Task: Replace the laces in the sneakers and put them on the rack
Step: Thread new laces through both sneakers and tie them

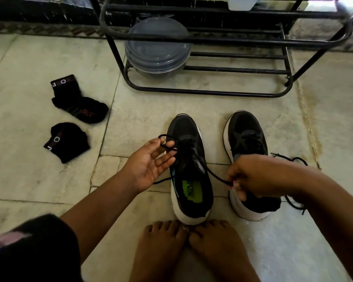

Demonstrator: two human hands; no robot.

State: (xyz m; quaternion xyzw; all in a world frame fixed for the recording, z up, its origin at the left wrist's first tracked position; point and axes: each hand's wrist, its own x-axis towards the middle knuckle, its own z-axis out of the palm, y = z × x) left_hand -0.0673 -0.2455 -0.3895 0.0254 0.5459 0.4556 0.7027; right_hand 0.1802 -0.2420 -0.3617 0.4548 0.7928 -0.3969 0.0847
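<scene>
Two black socks lie on the stone floor toward its left edge, one beyond the other. A person sits barefoot, toes touching the heel of the left sneaker, which stands upright at the middle of the floor. The left hand pinches a loop of black lace over the shoe's eyelets, its other fingers spread. The right hand pinches the lace's other end, drawn taut beside the right sneaker. Loose lace trails right of that shoe. Beyond, the black metal rack holds a lidded grey tub.
</scene>
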